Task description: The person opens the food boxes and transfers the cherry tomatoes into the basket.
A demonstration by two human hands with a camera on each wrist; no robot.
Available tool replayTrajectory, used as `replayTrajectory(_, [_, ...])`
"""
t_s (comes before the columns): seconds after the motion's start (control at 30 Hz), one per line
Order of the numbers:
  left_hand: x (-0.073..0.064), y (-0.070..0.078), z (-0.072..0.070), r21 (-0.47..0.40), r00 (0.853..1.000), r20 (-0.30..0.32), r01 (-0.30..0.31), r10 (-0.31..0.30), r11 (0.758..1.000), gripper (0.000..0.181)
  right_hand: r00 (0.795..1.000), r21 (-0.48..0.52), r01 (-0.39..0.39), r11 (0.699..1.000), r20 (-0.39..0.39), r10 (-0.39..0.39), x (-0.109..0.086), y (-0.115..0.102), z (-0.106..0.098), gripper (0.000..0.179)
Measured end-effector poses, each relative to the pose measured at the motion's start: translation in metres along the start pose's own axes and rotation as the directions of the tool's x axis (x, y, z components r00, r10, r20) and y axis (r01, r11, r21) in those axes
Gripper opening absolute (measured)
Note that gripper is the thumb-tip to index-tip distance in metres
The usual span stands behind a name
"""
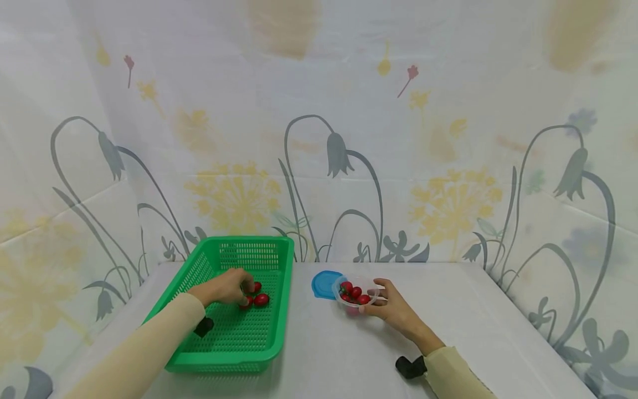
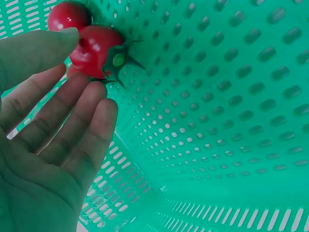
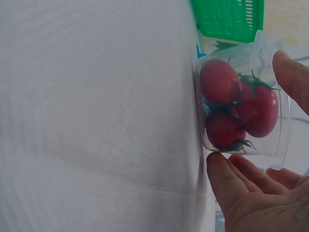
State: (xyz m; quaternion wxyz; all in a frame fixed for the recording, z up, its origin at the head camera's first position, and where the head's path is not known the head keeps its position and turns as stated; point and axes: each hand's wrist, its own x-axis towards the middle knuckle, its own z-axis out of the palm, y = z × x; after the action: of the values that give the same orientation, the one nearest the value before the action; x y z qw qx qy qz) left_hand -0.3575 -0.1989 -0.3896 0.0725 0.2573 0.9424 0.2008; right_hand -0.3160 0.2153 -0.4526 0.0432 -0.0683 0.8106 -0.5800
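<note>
Inside the green plastic basket (image 1: 289, 288), my left hand (image 1: 230, 285) reaches down over red cherry tomatoes. In the left wrist view its thumb and fairly straight fingers lie around one tomato (image 2: 96, 48) with a green stem top; whether they press on it is hard to tell. Another tomato (image 1: 261, 300) lies just right of the fingertips, and a further one (image 1: 257, 287) behind. My right hand (image 1: 396, 313) holds a small clear container (image 3: 265, 147) by its side, thumb and fingers on opposite sides. Several tomatoes (image 3: 258, 108) with green stems sit in it.
A blue lid (image 1: 325, 284) lies on the white table (image 1: 329, 354) beside the container, on the side toward the basket. Behind the table hangs a flower-patterned cloth (image 1: 319, 183). The basket's raised walls surround my left hand.
</note>
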Motion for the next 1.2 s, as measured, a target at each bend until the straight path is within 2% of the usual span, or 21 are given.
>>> replayTrajectory(0.2, [0.001,0.004,-0.001,-0.020,1.000,-0.005,0.004,-0.004,1.000,0.019,1.000,-0.012,-0.011,1.000,0.002,0.011,-0.004,0.000,0.000,0.092])
replayTrajectory(0.4, [0.008,0.017,-0.008,-0.050,0.994,-0.048,-0.105,0.102,0.993,0.016,1.000,-0.009,0.003,1.000,0.014,-0.002,-0.005,0.002,-0.001,0.092])
replayTrajectory(0.73, [0.023,0.066,-0.021,-0.100,0.974,-0.120,-0.205,0.193,0.974,0.015,1.000,0.023,-0.009,1.000,0.001,0.009,-0.004,0.006,0.002,0.092])
replayTrajectory(1.03, [0.044,0.111,-0.016,-0.144,0.947,-0.127,-0.311,0.295,0.939,0.010,1.000,-0.015,0.002,1.000,0.001,-0.002,-0.002,0.003,0.000,0.091])
replayTrajectory(1.2, [0.058,0.131,-0.013,-0.136,0.943,-0.119,-0.324,0.310,0.936,0.011,1.000,0.003,0.017,1.000,0.017,-0.017,0.000,-0.001,-0.001,0.090])
